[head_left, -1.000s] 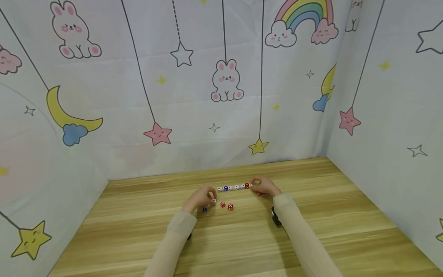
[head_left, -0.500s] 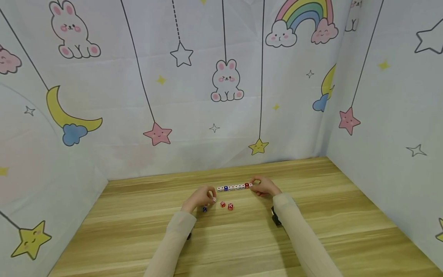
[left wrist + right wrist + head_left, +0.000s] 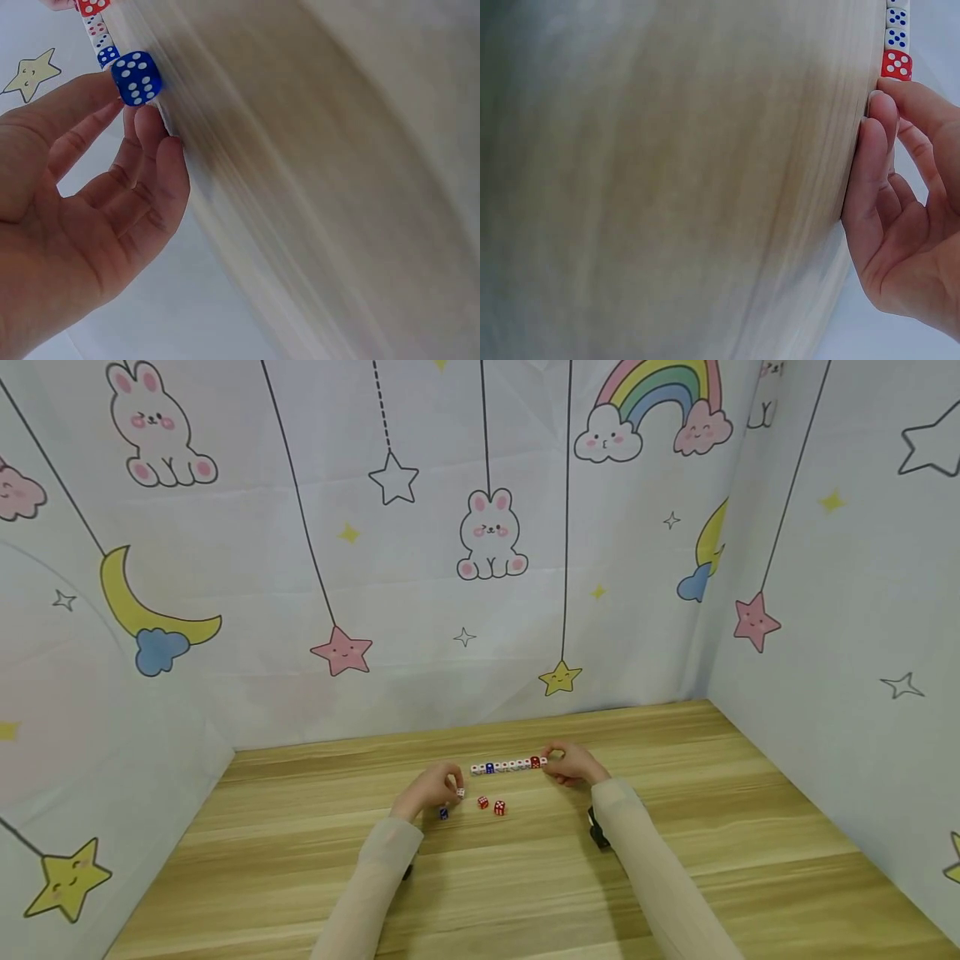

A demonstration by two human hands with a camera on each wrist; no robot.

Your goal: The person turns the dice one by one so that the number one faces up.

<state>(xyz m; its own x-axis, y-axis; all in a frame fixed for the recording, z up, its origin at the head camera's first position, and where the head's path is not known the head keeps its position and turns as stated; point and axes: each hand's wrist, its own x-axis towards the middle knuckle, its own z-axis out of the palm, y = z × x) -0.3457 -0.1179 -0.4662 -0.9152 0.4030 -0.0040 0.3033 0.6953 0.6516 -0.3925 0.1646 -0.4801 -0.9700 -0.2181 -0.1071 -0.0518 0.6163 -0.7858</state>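
Observation:
In the head view, my left hand [image 3: 435, 786] pinches a white die [image 3: 461, 793] between thumb and fingertips, a little in front of the row's left end. A loose blue die [image 3: 444, 813] lies close by that hand; in the left wrist view this blue die [image 3: 136, 78] hides the pinched one. My right hand [image 3: 573, 763] is at the right end of a straight row of dice [image 3: 512, 766], its thumb and finger on the end white die [image 3: 543, 762]. Beside that one is a red die [image 3: 897, 65], seen in the right wrist view, where the fingers cover the end die.
Two loose red dice lie in front of the row, a smaller-looking red die [image 3: 483, 802] and another red die [image 3: 499, 808]. The wood-grain table [image 3: 525, 893] meets a printed cloth backdrop [image 3: 420, 693] behind the row and at both sides.
The white die in my left hand has turned, now showing several dots instead of one red dot. The left hand has shifted slightly left. The right hand stays at the row's end.

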